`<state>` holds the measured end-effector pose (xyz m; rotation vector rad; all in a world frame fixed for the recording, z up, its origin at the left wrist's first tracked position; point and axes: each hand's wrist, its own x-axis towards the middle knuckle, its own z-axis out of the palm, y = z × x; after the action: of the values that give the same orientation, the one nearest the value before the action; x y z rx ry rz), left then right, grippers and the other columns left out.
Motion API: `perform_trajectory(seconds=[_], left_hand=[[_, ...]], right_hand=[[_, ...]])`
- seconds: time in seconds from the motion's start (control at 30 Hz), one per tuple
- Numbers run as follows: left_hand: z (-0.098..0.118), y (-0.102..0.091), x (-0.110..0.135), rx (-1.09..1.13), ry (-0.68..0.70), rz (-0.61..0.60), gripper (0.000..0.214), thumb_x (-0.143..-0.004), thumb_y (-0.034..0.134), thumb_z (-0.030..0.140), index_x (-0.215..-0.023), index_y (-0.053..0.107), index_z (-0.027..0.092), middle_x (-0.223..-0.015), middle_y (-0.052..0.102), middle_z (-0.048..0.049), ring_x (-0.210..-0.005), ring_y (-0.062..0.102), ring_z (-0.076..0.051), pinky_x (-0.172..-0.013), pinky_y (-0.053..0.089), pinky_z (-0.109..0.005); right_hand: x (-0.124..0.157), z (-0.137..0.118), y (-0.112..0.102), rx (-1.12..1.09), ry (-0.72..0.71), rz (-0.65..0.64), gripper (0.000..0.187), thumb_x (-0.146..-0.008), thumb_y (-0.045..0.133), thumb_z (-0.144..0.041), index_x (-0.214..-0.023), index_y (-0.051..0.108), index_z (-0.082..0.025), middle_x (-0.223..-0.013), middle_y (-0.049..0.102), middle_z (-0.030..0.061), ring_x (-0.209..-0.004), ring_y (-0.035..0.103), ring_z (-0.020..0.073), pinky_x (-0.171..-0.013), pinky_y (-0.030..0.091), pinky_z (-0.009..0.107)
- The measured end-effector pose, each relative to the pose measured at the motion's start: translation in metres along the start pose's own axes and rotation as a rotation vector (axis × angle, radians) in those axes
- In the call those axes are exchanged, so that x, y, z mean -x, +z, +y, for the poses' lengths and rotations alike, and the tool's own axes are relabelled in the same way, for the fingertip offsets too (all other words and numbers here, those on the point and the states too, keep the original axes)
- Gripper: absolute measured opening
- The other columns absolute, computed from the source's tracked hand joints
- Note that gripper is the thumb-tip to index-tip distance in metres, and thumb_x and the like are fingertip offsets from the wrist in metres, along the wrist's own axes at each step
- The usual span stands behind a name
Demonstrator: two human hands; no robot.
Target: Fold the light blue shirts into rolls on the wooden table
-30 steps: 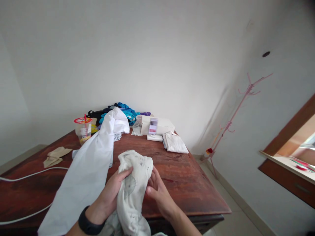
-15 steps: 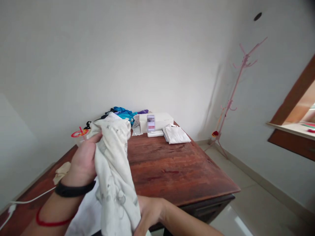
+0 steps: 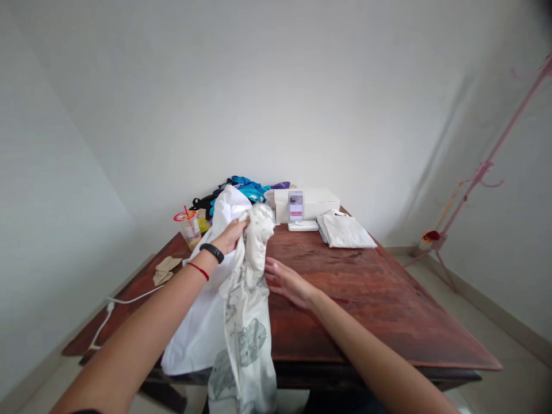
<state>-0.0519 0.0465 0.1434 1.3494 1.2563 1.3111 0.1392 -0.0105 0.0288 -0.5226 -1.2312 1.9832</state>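
- Desk (image 3: 388, 299): dark wood; one folded white garment (image 3: 345, 230) already lies at its far end, beside a white box (image 3: 308, 202).
- Printed cream garment (image 3: 248, 310): unfolded, hanging over the near desk edge, on a plain white cloth (image 3: 207, 328).
- Left hand (image 3: 233, 234): grip clenched on the printed garment's top.
- Right hand (image 3: 287, 282): released, flat, just beside it.

Your left hand (image 3: 230, 234) buries its fingertips in the printed garment (image 3: 248, 299), so the exact grip is hidden from you. The garment's lower end runs off the bottom edge. The label on the white box (image 3: 307, 202) is blurred. The white cloth (image 3: 207, 322) covers part of the desk (image 3: 366, 299) and half hides the clothes pile (image 3: 241, 188) behind it.
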Motion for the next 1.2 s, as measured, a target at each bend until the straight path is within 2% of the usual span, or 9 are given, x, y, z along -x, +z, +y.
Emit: perform_trajectory(seconds=[0.1, 0.2, 0.33, 0.47, 0.57, 0.67, 0.8, 1.0, 1.2], left_hand=[[-0.045, 0.019, 0.020, -0.191, -0.090, -0.257, 0.038, -0.084, 0.069, 0.046, -0.097, 0.070, 0.010, -0.088, 0.077, -0.0111, -0.085, 0.071, -0.026, -0.075, 0.057, -0.034], [-0.068, 0.039, 0.033, -0.380, -0.092, -0.429, 0.026, -0.078, 0.073, 0.037, -0.087, 0.071, 0.013, -0.086, 0.077, -0.0077, -0.085, 0.071, -0.027, -0.077, 0.054, -0.033], [-0.072, 0.060, 0.043, -0.595, -0.003, -0.376, 0.027, -0.081, 0.069, 0.038, -0.098, 0.069, 0.017, -0.107, 0.074, -0.0118, -0.110, 0.065, -0.034, -0.097, 0.046, -0.041], [-0.067, 0.066, 0.052, -0.736, 0.066, -0.261, 0.051, -0.087, 0.063, 0.053, -0.124, 0.056, 0.018, -0.120, 0.068, -0.0151, -0.116, 0.062, -0.036, -0.101, 0.044, -0.047], [-0.064, 0.064, 0.053, -0.710, 0.149, -0.333, 0.082, -0.081, 0.071, 0.060, -0.144, 0.040, 0.016, -0.140, 0.057, -0.0187, -0.127, 0.057, -0.035, -0.107, 0.042, -0.047], [-0.065, 0.063, 0.046, -0.551, 0.169, -0.576, 0.097, -0.081, 0.076, 0.052, -0.157, 0.027, 0.018, -0.157, 0.042, -0.0162, -0.141, 0.045, -0.033, -0.118, 0.032, -0.046], [-0.070, 0.068, 0.031, -0.356, 0.009, -0.768, 0.085, -0.079, 0.079, 0.040, -0.153, 0.042, 0.020, -0.149, 0.055, -0.0107, -0.138, 0.048, -0.032, -0.119, 0.032, -0.047], [-0.042, 0.057, 0.022, -0.304, -0.067, -0.625, 0.077, -0.077, 0.076, 0.032, -0.148, 0.049, 0.017, -0.147, 0.057, -0.0100, -0.137, 0.051, -0.032, -0.120, 0.034, -0.048], [0.045, -0.008, 0.054, -0.257, -0.277, -0.217, 0.075, -0.074, 0.083, 0.040, -0.141, 0.055, 0.022, -0.135, 0.067, -0.0118, -0.117, 0.068, -0.032, -0.101, 0.056, -0.042]], right_hand=[[-0.014, -0.007, -0.042, -0.053, 0.120, 0.035, 0.060, -0.089, 0.059, -0.067, -0.128, 0.061, -0.021, -0.134, 0.065, 0.0114, -0.122, 0.062, 0.0260, -0.104, 0.045, 0.045], [-0.023, -0.002, -0.065, -0.124, 0.096, 0.082, 0.051, -0.087, 0.067, -0.059, -0.116, 0.067, -0.018, -0.117, 0.074, 0.0106, -0.109, 0.069, 0.0253, -0.099, 0.050, 0.040], [-0.026, 0.006, -0.078, -0.095, -0.022, 0.211, 0.037, -0.075, 0.084, -0.038, -0.102, 0.070, -0.016, -0.100, 0.078, 0.0078, -0.094, 0.073, 0.0240, -0.089, 0.055, 0.035], [-0.024, -0.003, -0.083, -0.094, -0.169, 0.360, 0.037, -0.070, 0.086, -0.032, -0.100, 0.072, -0.016, -0.099, 0.078, 0.0073, -0.091, 0.073, 0.0239, -0.086, 0.055, 0.033], [-0.020, -0.018, -0.086, -0.152, -0.236, 0.411, 0.035, -0.070, 0.086, -0.032, -0.098, 0.073, -0.016, -0.097, 0.078, 0.0065, -0.089, 0.072, 0.0232, -0.084, 0.056, 0.032], [-0.018, -0.027, -0.090, -0.197, -0.293, 0.364, 0.038, -0.070, 0.086, -0.032, -0.102, 0.073, -0.016, -0.100, 0.078, 0.0067, -0.091, 0.072, 0.0234, -0.086, 0.056, 0.034], [-0.022, -0.027, -0.097, -0.172, -0.431, 0.461, 0.044, -0.067, 0.088, -0.036, -0.103, 0.072, -0.017, -0.104, 0.077, 0.0060, -0.099, 0.071, 0.0239, -0.091, 0.054, 0.034], [-0.023, -0.022, -0.106, -0.022, -0.233, 0.445, 0.051, -0.074, 0.081, -0.052, -0.110, 0.067, -0.018, -0.104, 0.074, 0.0093, -0.087, 0.072, 0.0232, -0.070, 0.060, 0.034], [-0.017, -0.018, -0.101, 0.073, -0.109, 0.235, 0.067, -0.083, 0.074, -0.053, -0.141, 0.048, -0.031, -0.108, 0.072, 0.0063, -0.070, 0.072, 0.0171, -0.056, 0.060, 0.028]])
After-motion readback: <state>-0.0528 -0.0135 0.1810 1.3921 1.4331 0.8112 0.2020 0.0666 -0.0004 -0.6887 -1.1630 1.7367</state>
